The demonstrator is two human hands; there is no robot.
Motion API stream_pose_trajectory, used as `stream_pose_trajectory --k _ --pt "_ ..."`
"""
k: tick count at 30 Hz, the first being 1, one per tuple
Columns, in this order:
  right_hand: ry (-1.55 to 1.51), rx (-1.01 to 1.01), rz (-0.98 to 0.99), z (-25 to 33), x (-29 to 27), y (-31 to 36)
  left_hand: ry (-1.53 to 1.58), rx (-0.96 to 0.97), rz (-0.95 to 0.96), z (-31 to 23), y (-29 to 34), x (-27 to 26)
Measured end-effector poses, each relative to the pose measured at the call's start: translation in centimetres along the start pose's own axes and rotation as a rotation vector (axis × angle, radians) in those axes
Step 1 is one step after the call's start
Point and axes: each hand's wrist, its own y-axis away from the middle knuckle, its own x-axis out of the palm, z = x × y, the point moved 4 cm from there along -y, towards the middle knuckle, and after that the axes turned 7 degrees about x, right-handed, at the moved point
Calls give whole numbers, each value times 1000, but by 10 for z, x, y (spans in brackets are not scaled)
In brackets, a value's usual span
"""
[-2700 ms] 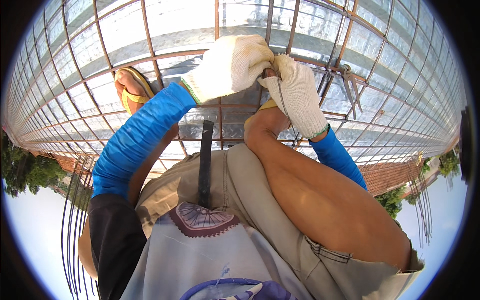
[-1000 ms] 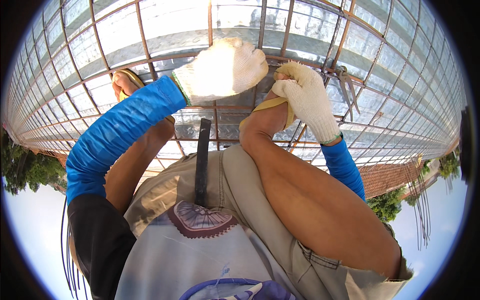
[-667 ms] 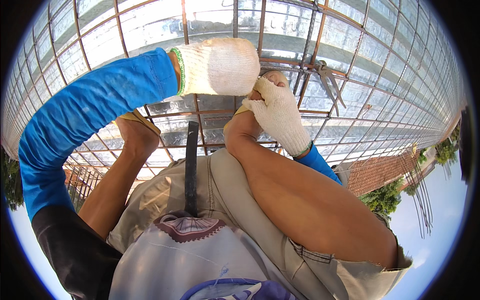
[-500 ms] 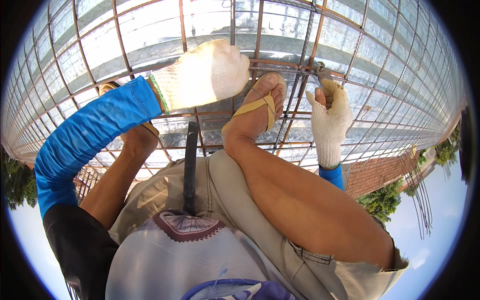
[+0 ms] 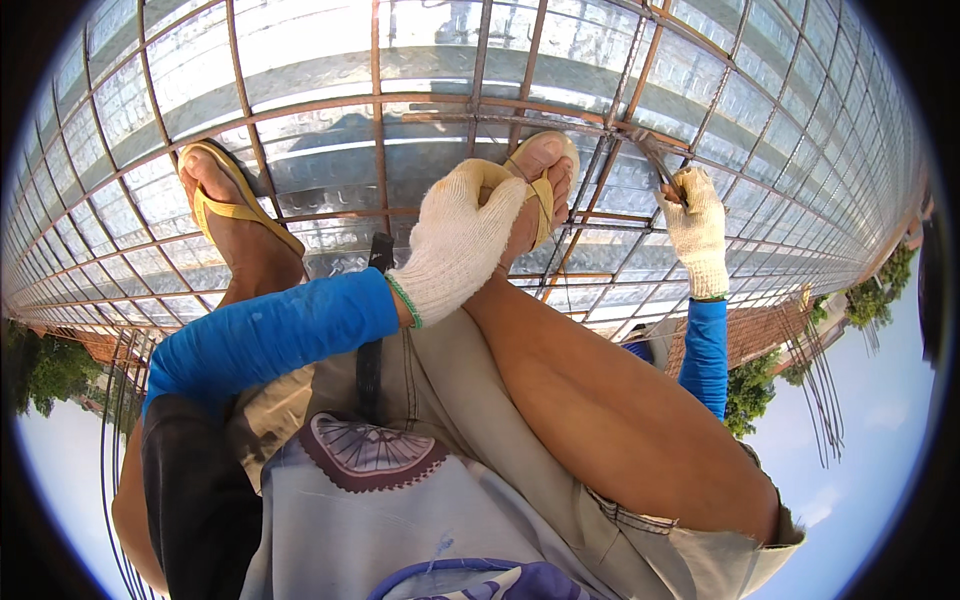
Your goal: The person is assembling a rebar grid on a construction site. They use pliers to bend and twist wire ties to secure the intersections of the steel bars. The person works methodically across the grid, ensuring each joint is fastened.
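My left hand (image 5: 462, 235), in a white knit glove, is closed in front of my right foot (image 5: 540, 185). Its curled fingers hide whatever may be inside. Over on the right, my right hand (image 5: 696, 225), gloved the same way, is wrapped round the handles of metal pincers (image 5: 656, 155). The head of the pincers reaches a crossing of rusty reinforcing bars (image 5: 625, 128). Whether the jaws grip a tie wire there is too small to tell.
A grid of reinforcing bars (image 5: 380, 150) spreads above corrugated metal decking (image 5: 320, 65). My left foot (image 5: 225, 205), in a yellow-strapped flip-flop, stands at the left. Loose bars (image 5: 822, 390) jut out at the right, near a tiled roof (image 5: 735, 340) and trees (image 5: 750, 395).
My left hand has come down and toward my body, from above the bars to beside my right foot. My right hand has shifted slightly right and down, still holding the pincers.
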Motion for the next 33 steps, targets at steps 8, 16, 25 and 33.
stream_pose_trajectory --k 8,16,25,33 --pt "-114 197 300 141 -101 21 32 697 -217 -40 20 -8" --pt "-380 289 637 173 -109 -22 404 307 92 -73 21 32" --pt "219 -197 944 237 -75 -121 759 -177 44 -77 26 29" --pt "219 -21 1090 238 -71 -113 917 -322 226 -66 27 40"
